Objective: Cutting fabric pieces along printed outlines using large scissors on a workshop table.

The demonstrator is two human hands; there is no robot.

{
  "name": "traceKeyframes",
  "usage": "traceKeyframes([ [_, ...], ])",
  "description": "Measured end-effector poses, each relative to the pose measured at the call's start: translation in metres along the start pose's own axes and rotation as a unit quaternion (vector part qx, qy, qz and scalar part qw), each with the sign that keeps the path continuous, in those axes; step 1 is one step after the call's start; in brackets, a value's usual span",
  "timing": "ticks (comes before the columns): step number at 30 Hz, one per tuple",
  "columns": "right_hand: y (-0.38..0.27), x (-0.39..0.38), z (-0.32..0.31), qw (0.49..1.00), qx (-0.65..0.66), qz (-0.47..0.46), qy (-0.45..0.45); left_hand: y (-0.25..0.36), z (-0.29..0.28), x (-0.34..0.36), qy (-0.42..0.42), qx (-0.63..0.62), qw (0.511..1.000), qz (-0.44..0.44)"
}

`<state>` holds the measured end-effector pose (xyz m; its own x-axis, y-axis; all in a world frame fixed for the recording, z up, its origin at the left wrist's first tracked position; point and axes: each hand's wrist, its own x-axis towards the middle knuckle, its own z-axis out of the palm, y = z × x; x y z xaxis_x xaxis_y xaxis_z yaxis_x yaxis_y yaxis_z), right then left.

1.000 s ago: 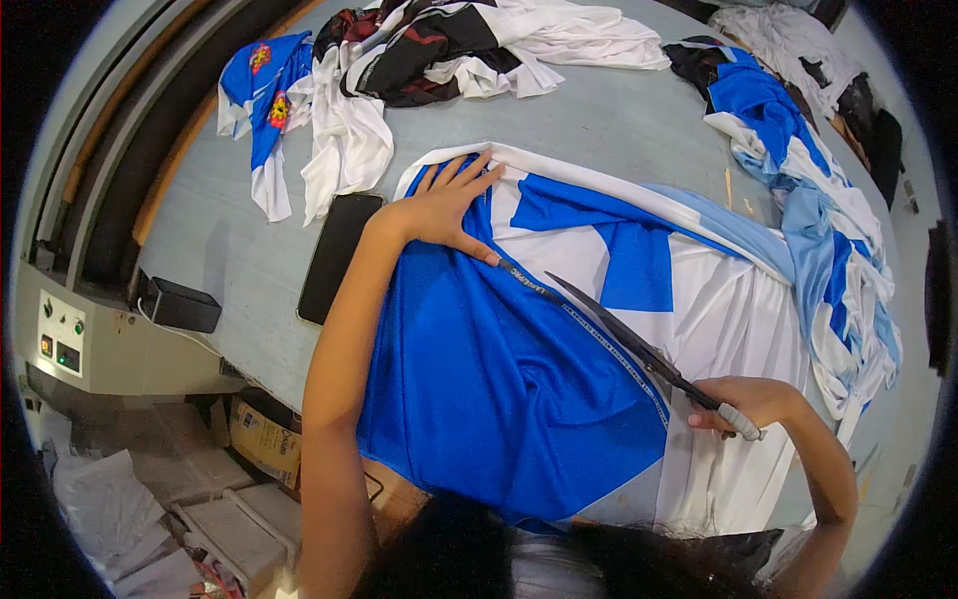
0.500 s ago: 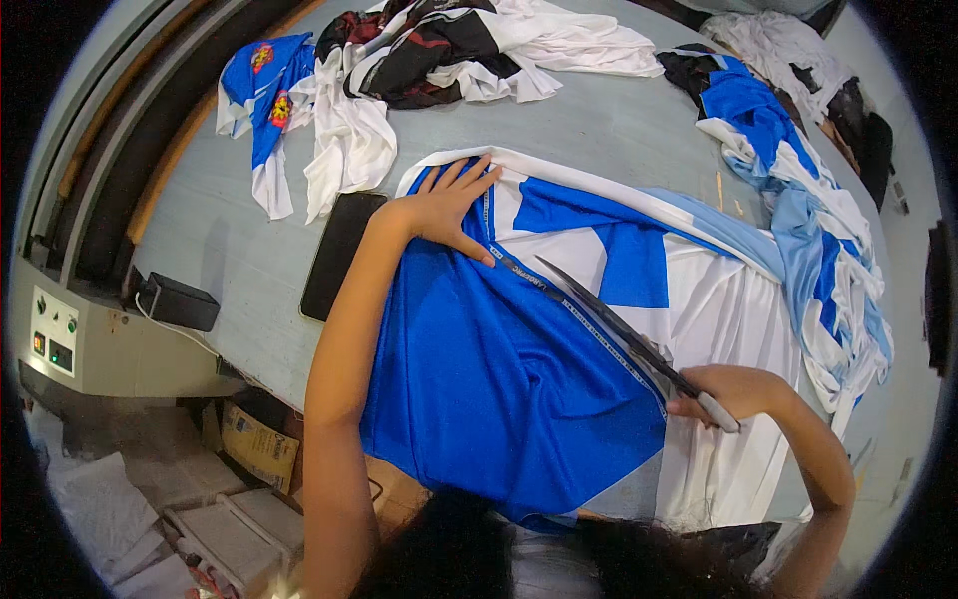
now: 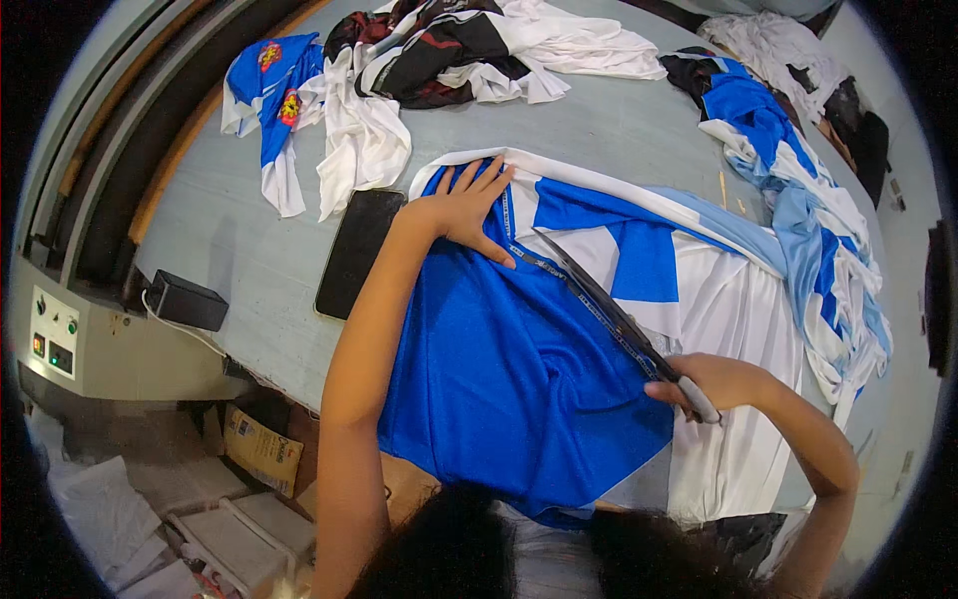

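A large piece of blue fabric point(image 3: 519, 369) with a printed dark edge strip lies in front of me, joined by white and blue printed cloth point(image 3: 644, 265) on its right. My left hand point(image 3: 469, 212) rests on the blue fabric's upper corner, fingers spread flat. In my right hand point(image 3: 714, 384) is a pair of long dark scissors point(image 3: 609, 311) with grey-wrapped handles. Its blades point up and left along the strip's right side, over the white cloth. Whether the lower blade is under the cloth I cannot tell.
A black phone point(image 3: 361, 250) lies left of my forearm, with a black box point(image 3: 187, 301) and its cable beyond. Printed garments point(image 3: 439, 60) are heaped at the back, and blue-white cloth point(image 3: 823, 240) along the right. A machine with a control panel point(image 3: 55, 334) borders the table's left.
The scissors and my right hand have shifted slightly left and up along the strip. My left hand stays on the fabric; the whole view has moved a little.
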<state>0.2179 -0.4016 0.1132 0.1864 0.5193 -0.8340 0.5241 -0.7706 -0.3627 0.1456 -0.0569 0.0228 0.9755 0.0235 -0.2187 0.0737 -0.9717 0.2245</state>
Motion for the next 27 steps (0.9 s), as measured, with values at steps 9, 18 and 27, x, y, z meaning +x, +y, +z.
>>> traceKeyframes([
  [9,-0.006,0.010,0.019,0.992,-0.040,-0.045,0.107,0.005,0.000,-0.001,-0.012,0.003,0.999,-0.029],
  [18,0.000,0.008,0.022,0.976,-0.122,-0.074,0.168,0.006,0.000,-0.004,-0.013,0.007,0.999,-0.031],
  [27,-0.021,0.024,0.015,0.981,-0.053,-0.095,0.163,0.005,0.008,-0.005,0.011,-0.019,0.999,-0.039],
])
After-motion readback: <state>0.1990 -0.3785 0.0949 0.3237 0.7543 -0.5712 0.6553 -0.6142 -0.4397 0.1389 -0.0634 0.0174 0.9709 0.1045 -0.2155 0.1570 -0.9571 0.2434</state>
